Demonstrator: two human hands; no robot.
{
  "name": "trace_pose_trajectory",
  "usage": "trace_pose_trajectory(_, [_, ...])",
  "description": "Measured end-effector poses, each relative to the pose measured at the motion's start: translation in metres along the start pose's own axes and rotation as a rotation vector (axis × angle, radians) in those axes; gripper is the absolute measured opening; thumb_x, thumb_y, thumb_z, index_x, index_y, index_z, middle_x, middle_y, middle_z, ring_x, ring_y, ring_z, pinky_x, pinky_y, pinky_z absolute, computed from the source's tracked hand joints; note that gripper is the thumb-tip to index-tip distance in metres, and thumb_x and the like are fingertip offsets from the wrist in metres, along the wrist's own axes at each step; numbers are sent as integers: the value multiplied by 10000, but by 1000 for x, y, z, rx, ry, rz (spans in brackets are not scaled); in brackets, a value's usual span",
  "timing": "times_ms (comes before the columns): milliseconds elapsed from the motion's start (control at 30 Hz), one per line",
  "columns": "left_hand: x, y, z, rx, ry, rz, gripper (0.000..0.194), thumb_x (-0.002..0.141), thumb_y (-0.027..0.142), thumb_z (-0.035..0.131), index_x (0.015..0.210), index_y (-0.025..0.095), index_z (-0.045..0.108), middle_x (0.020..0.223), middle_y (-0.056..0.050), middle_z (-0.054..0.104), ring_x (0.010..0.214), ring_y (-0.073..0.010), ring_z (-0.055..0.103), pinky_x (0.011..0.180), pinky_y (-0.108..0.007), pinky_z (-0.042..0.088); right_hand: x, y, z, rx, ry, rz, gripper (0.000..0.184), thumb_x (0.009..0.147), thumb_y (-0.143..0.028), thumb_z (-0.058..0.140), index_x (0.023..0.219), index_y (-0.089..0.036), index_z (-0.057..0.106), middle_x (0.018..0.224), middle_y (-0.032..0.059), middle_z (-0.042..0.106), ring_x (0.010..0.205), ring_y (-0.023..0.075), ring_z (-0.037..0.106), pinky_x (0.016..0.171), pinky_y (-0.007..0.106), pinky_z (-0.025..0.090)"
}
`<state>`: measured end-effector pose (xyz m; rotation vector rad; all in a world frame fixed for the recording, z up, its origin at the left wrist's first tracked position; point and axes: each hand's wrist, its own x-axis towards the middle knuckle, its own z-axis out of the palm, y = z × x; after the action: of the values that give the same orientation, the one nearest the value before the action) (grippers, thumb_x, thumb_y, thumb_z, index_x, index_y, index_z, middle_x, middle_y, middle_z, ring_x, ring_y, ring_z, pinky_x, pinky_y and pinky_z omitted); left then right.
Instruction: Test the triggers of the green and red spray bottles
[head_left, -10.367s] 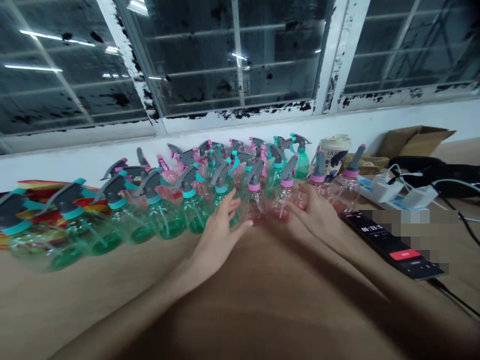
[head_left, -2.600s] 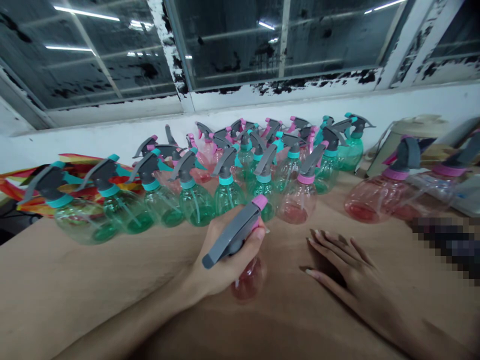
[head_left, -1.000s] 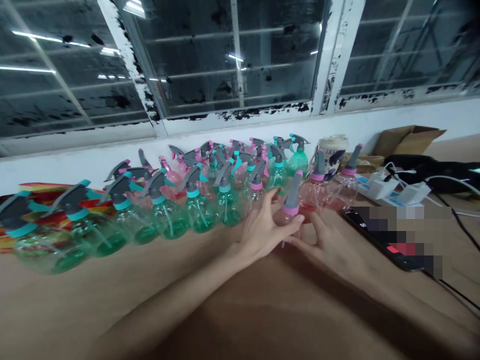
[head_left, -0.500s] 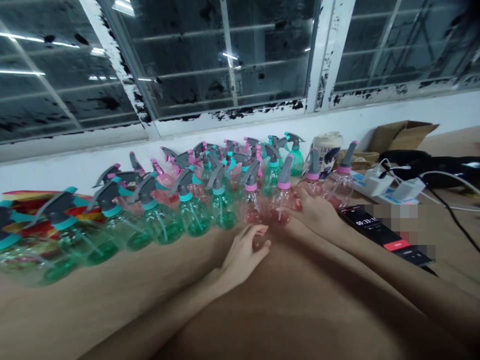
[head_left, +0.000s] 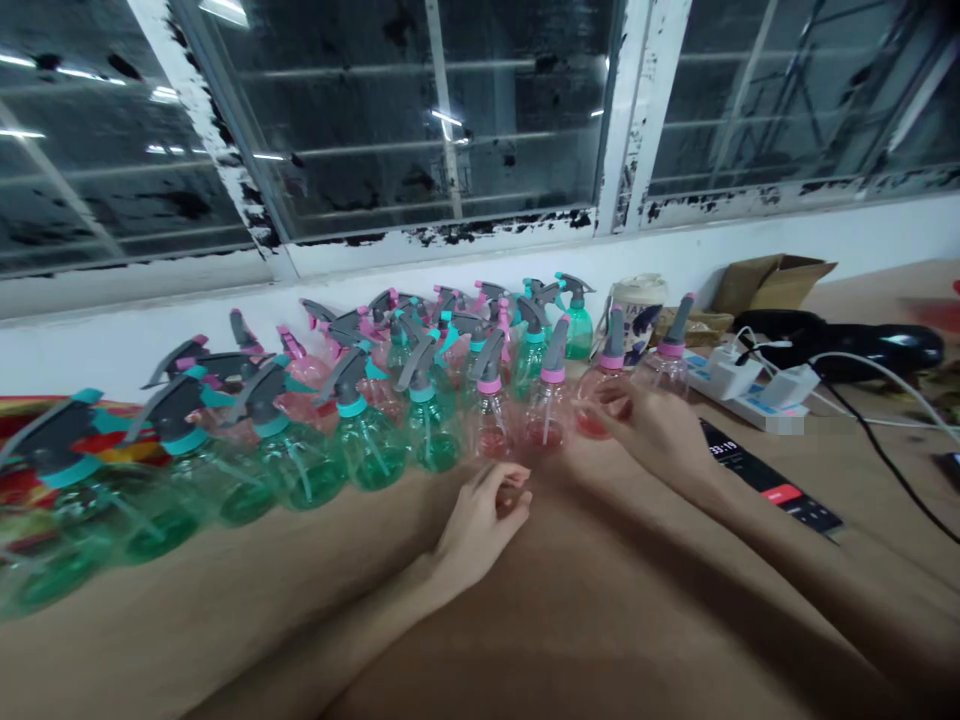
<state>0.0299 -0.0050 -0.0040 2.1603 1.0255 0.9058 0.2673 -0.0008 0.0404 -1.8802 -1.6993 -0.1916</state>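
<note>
My right hand is at a pink spray bottle with a pink collar and grey trigger head. Its thumb and fingers are apart and slightly blurred in front of the bottle; I cannot tell whether they touch it. My left hand hovers over the table with loosely curled fingers and a gap at the thumb, holding nothing. Just beyond it stand a small pink spray bottle and a green spray bottle. Another pink spray bottle is between the hands, and one more stands behind my right hand.
Several green and pink spray bottles crowd the table's back left. Right of them are a paper cup, a cardboard box, a power strip with white chargers and cables, and a phone showing a timer. A window runs along the wall behind.
My right hand has moved right, from beside one pink bottle to the front of its neighbour. My left hand keeps nearly the same pose. The view has turned slightly right.
</note>
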Motion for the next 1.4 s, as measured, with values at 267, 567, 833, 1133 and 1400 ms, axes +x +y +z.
trace_pose_trajectory(267, [-3, 14, -5, -15, 29, 102, 101, 820, 159, 525, 902, 205, 562, 918, -14, 660, 723, -131, 593, 702, -278, 498, 40, 37, 4, 91, 71, 70, 488, 780, -559, 494, 1057, -165, 571, 987, 130, 683, 879, 295, 639, 659, 346, 456])
trace_pose_trajectory(567, [-2, 28, -7, 4, 0, 96, 84, 828, 166, 515, 889, 203, 558, 900, -10, 664, 707, -127, 595, 644, -260, 472, 37, 37, 7, 109, 26, 40, 353, 778, -524, 515, 863, -190, 593, 811, 101, 681, 752, 270, 636, 595, 319, 422])
trace_pose_trajectory(833, [7, 35, 2, -21, -78, 25, 108, 857, 247, 524, 960, 223, 543, 987, -14, 652, 732, -150, 627, 670, -298, 491, -8, 25, -26, 80, -38, -58, 417, 759, -553, 543, 971, -195, 576, 787, 77, 670, 677, 244, 628, 536, 294, 384])
trace_pose_trajectory(1133, [18, 58, 11, -152, -103, 8, 491, 824, 371, 596, 1258, 251, 401, 1297, -54, 511, 1169, -228, 489, 1000, -408, 376, -61, -34, -44, 145, -196, -197, 327, 805, -484, 520, 937, -187, 559, 838, 63, 681, 660, 218, 632, 519, 292, 372])
trace_pose_trajectory(1400, [-7, 72, -31, -118, -112, 0, 366, 834, 244, 573, 1190, 275, 494, 1155, -17, 603, 1057, -206, 566, 935, -381, 433, -81, -82, -29, 334, -241, -267, 471, 744, -549, 579, 1002, -155, 576, 825, 49, 675, 648, 232, 641, 506, 313, 417])
